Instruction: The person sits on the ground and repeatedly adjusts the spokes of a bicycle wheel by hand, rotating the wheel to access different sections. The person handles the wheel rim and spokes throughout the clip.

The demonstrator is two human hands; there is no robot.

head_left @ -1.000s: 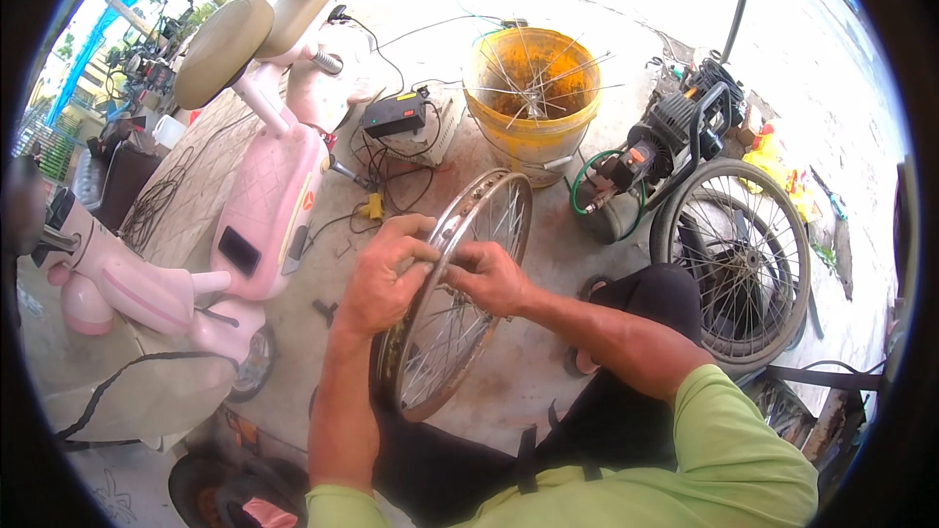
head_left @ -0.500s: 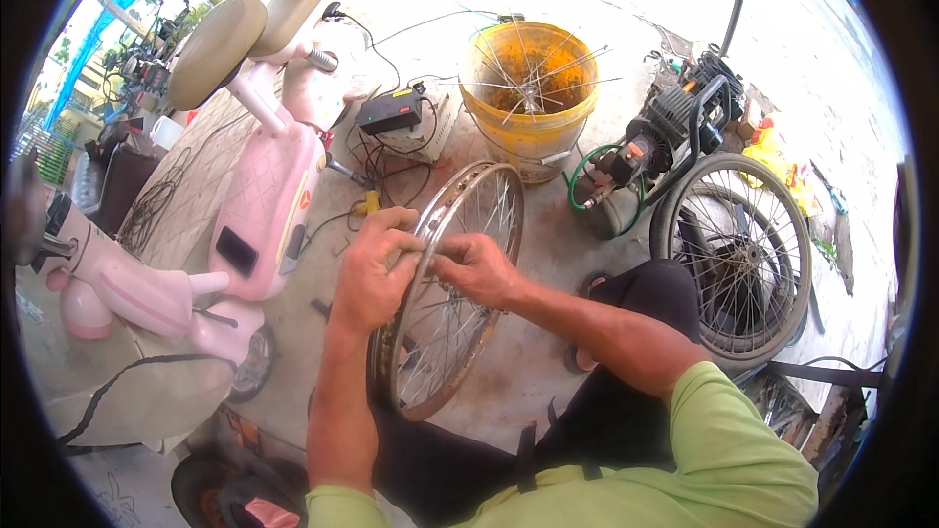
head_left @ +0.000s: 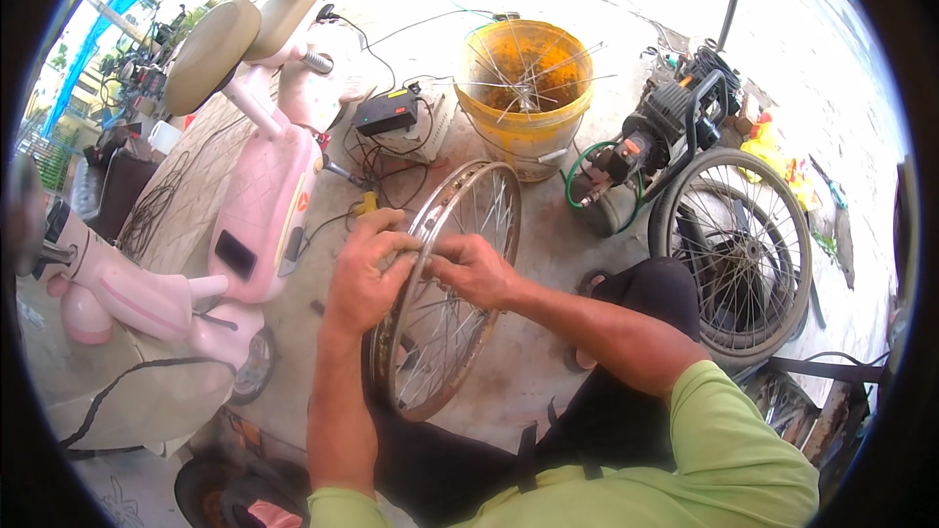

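A bare metal bicycle wheel rim [head_left: 469, 379] laced with thin spokes [head_left: 501, 215] stands upright, slightly tilted, by my legs. At its upper left part both hands meet. My left hand [head_left: 364, 279] is closed on the outer side, thumb and fingers pinched together against the rim; what lies in the pinch is too small to make out. From the inner side my right hand [head_left: 471, 269] is closed, its fingertips pinching at the rim where a spoke end appears to be. The fingertips themselves are partly hidden by the rim.
Ahead stands a yellow bucket [head_left: 469, 98] with a hub and loose spokes across its top. To the right are an air compressor [head_left: 646, 127] and a tyred wheel [head_left: 675, 303]. A pink scooter [head_left: 256, 205] is at left, beside a black box [head_left: 386, 112] with cables.
Both hands stay at the same place on the rim, with only slight finger movement. The whole view has shifted a little.
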